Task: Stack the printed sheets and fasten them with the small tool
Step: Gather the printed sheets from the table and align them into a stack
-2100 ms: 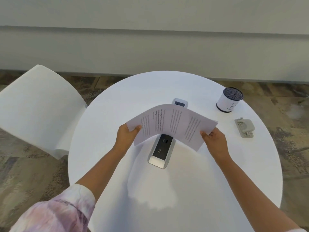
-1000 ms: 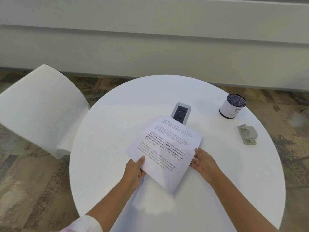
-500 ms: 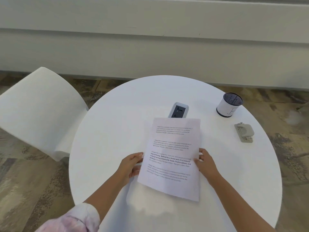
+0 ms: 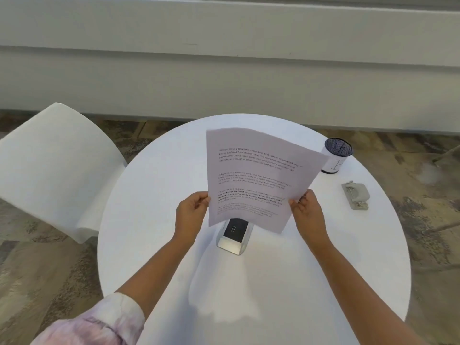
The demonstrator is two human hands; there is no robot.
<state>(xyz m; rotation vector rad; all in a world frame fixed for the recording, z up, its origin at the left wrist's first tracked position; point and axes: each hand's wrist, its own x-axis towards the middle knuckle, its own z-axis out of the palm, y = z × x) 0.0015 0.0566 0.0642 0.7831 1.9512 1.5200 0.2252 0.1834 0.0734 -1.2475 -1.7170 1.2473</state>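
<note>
Squaring printed sheets (image 4: 251, 180) above the table (image 4: 154, 195), left hand (image 4: 190, 212) and right hand (image 4: 307, 211) each pinching a side edge; small tool (image 4: 355, 195) untouched, fastening not yet done

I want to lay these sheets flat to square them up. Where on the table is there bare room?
The near half of the table, between the power box and its front edge, is bare. So is the left side toward the chair. The right rim is crowded: cup and small tool.
</note>
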